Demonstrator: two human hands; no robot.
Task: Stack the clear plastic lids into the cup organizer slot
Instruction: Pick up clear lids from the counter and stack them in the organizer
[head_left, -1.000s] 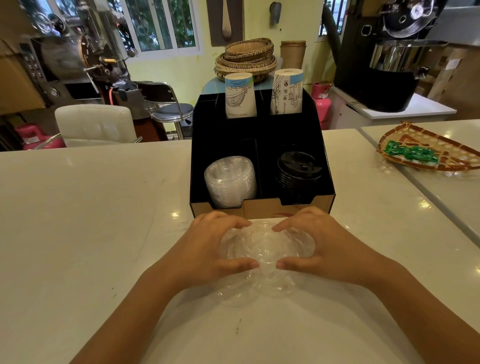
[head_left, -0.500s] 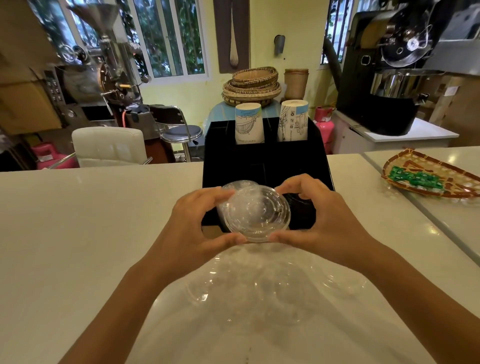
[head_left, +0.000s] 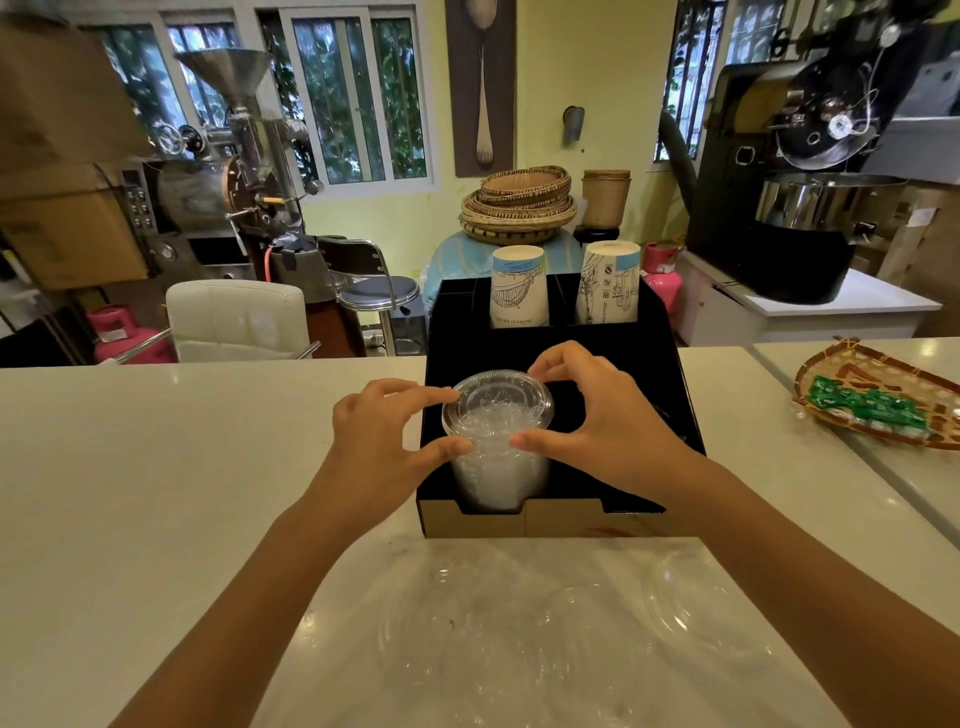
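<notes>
A black cup organizer stands on the white counter in front of me. Its front left slot holds a stack of clear plastic lids. Both hands hold a small bunch of clear lids right on top of that stack. My left hand pinches its left rim, my right hand pinches its right rim. More clear lids lie loose in a clear plastic wrap on the counter near me. My right hand hides the front right slot.
Two paper cup stacks stand upside down in the organizer's back slots. A woven tray with green packets lies on the counter at right. A white chair and a stool stand behind the counter.
Both hands lifted a bunch of clear lids from the wrap on the counter, carried it forward and brought it down onto the stack in the front left slot.
</notes>
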